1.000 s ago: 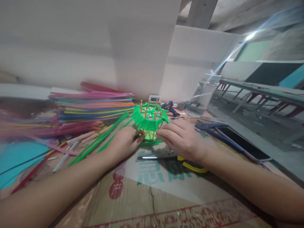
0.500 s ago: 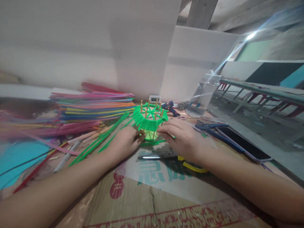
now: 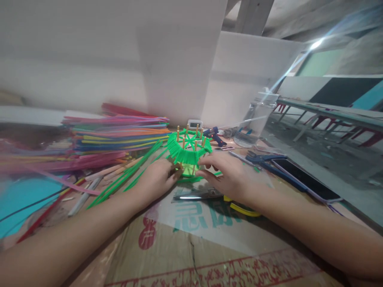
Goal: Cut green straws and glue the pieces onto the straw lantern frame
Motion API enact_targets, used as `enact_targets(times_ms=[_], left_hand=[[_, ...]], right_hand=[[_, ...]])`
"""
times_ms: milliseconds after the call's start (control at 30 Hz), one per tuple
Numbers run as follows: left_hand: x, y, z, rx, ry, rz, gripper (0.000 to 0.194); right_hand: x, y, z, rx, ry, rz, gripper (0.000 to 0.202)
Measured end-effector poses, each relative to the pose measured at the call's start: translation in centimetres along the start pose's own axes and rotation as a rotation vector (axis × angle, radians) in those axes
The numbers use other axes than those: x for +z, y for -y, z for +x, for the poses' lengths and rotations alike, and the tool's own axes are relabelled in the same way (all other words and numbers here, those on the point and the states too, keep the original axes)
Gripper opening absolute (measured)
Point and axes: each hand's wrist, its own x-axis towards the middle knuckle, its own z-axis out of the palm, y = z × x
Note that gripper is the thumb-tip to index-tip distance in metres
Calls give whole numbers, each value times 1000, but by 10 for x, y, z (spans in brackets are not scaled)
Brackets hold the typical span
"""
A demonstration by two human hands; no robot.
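A small round structure of fuzzy green pipe cleaners [image 3: 187, 154] stands upright in the middle of the board, with several thin wooden sticks poking up through its top. Curled around its lower left side, my left hand [image 3: 160, 175] grips it near the base, fingertips partly hidden. My right hand [image 3: 229, 169] is at the right side, thumb and fingers apart, fingertips close to the structure; whether they touch it I cannot tell. Scissors [image 3: 200, 195] with yellow handles lie in front of it, partly under my right hand.
Bundles of coloured pipe cleaners [image 3: 119, 135] lie at the left, loose green ones [image 3: 128, 175] beside my left forearm. A glue gun [image 3: 217, 137], a small white timer [image 3: 195, 124] and a clear plastic jar [image 3: 254, 119] stand behind. Pliers [image 3: 266, 157] and a phone [image 3: 306, 179] lie right.
My right hand's fingers have spread and shifted slightly away from the structure. My left hand and the structure stay about where they were.
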Motion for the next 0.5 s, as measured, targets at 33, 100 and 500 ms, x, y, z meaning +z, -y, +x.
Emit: enact_targets(times_ms=[33, 100, 500], left_hand=[[0, 0, 0, 0, 2, 1, 28], [-1, -1, 0, -2, 7, -2, 29], [1, 0, 0, 3, -2, 15, 29]], right_hand=[[0, 0, 1, 4, -1, -7, 12], [1, 1, 2, -2, -10, -1, 11], [2, 0, 1, -13, -12, 6, 15]])
